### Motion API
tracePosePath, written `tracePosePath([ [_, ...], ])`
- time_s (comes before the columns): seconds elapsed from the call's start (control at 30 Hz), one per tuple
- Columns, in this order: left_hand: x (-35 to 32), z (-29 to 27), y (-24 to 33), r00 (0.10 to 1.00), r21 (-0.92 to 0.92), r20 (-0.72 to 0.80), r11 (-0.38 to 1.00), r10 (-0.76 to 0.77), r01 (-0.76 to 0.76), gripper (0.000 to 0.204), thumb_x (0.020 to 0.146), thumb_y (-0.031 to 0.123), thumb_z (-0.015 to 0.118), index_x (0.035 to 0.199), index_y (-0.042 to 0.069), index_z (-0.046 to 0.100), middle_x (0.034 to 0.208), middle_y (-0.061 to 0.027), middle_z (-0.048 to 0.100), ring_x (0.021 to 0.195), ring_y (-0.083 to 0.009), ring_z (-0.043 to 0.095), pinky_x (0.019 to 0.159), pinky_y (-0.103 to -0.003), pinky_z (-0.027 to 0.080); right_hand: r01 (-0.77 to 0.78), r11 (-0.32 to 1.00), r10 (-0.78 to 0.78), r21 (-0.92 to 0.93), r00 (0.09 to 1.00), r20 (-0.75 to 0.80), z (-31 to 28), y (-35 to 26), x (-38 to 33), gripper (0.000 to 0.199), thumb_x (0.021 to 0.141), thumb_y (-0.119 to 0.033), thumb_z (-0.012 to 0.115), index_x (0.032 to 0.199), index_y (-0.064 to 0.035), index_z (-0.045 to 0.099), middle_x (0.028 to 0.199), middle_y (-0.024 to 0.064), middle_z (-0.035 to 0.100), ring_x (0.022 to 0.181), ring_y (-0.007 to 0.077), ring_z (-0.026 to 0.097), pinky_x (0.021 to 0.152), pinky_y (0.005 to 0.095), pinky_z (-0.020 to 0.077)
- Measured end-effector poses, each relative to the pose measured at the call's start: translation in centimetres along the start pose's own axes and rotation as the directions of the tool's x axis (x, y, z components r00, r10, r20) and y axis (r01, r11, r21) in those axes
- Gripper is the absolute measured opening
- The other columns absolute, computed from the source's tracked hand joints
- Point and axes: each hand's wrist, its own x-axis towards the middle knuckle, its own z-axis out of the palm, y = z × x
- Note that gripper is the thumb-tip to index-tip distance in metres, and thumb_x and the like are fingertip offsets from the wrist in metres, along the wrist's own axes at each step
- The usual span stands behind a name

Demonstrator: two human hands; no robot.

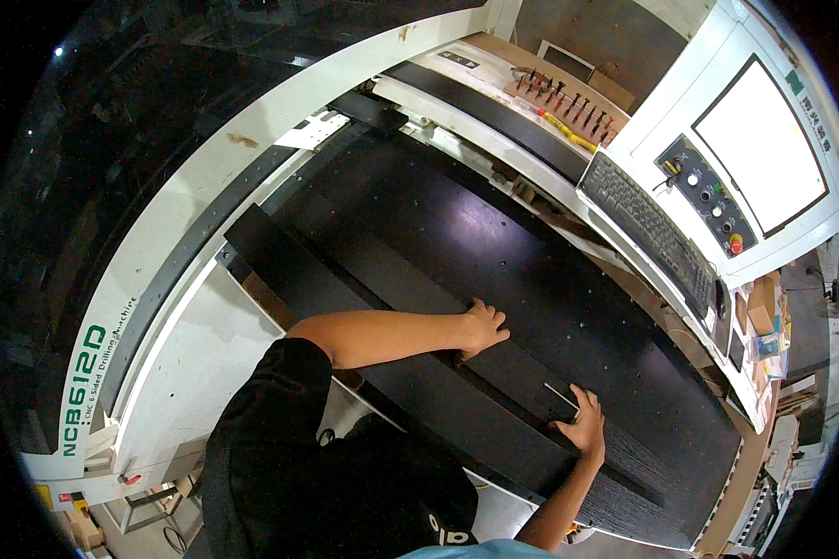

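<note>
Head view: near board (438, 401) lies across black machine bed (615, 307)
Right hand (580, 424): grip half-curled on far board (391, 278) (hold: can't tell)
Left hand (481, 330): grip loosely bent, touching far board; hold unclear
Far board: just beyond near board

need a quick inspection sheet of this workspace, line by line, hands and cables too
surface: black worktop, glare patch near its far side
job's things: near board and far board, both long and dark, side by side; thin pale strip by the right hand
clutter: row of small tools beyond the worktop, yellow item beside them
hands: left hand on far board, fingers spread; right hand at pale strip, grip unclear
cables: dark loop at lower left, possibly cable
surroundings: lit screen, keyboard, red knob
</note>
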Motion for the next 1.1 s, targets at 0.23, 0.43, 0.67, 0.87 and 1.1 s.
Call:
tracePosePath([
  [0.23, -0.4, -0.9, 0.4, 0.999, -0.005, 0.04, 1.0, -0.012, 0.013, 0.127, 0.062, 0.041, 0.101, 0.164, 0.014, 0.03, 0.156, -0.0262, 0.04, 0.142, -0.0469, 0.045, 0.113, -0.069, 0.04, -0.034, 0.999, 0.033, 0.034, 0.999, 0.028, 0.3, 0.6, 0.1, 0.106, 0.056, -0.034, 0.097, 0.152, -0.0219, 0.054, 0.151, 0.0128, 0.053, 0.141, 0.0393, 0.049, 0.115, 0.0593, 0.0396],
  [0.43, 1.3, 0.5, 1.2, 0.998, -0.016, 0.041, 0.998, -0.052, 0.053, 0.116, 0.076, 0.033, 0.092, 0.169, 0.017, 0.025, 0.162, -0.0255, 0.035, 0.145, -0.0475, 0.042, 0.115, -0.071, 0.037, -0.012, 0.996, 0.015, 0.083, 0.999, -0.038, 0.0, 0.2, 0.3, 0.095, 0.06, -0.05, 0.096, 0.142, -0.0149, 0.064, 0.141, 0.016, 0.061, 0.134, 0.0398, 0.056, 0.112, 0.0546, 0.0431],
  [0.67, 1.7, 0.8, 1.2, 0.999, -0.043, 0.011, 0.998, -0.039, 0.04, 0.111, 0.076, 0.031, 0.091, 0.167, 0.016, 0.029, 0.161, -0.0249, 0.036, 0.144, -0.0478, 0.043, 0.114, -0.071, 0.037, 0.014, 0.984, 0.004, 0.177, 0.995, -0.1, -0.4, -0.2, 0.7, 0.085, 0.065, -0.059, 0.092, 0.13, -0.0094, 0.07, 0.132, 0.0172, 0.067, 0.125, 0.0395, 0.062, 0.106, 0.053, 0.0477],
  [0.87, 1.3, 0.0, 1.4, 0.999, -0.039, 0.017, 0.998, -0.04, 0.041, 0.117, 0.072, 0.037, 0.095, 0.167, 0.017, 0.029, 0.161, -0.0239, 0.036, 0.146, -0.0461, 0.041, 0.115, -0.071, 0.037, 0.021, 0.976, 0.016, 0.215, 0.985, -0.171, 0.0, 0.1, 0.7, 0.081, 0.06, -0.051, 0.098, 0.125, -0.009, 0.073, 0.121, 0.0152, 0.071, 0.122, 0.039, 0.064, 0.103, 0.0508, 0.0508],
  [1.1, 1.8, 0.5, 1.5, 0.998, -0.053, -0.012, 0.997, -0.063, 0.062, 0.124, 0.065, 0.037, 0.099, 0.166, 0.019, 0.03, 0.158, -0.0219, 0.039, 0.144, -0.0436, 0.043, 0.113, -0.072, 0.037, -0.029, 0.981, 0.053, 0.193, 0.991, -0.119, -0.1, 0.6, 1.5, 0.08, 0.058, -0.042, 0.101, 0.125, -0.0105, 0.072, 0.127, 0.0104, 0.069, 0.123, 0.0352, 0.063, 0.104, 0.0479, 0.0481],
])
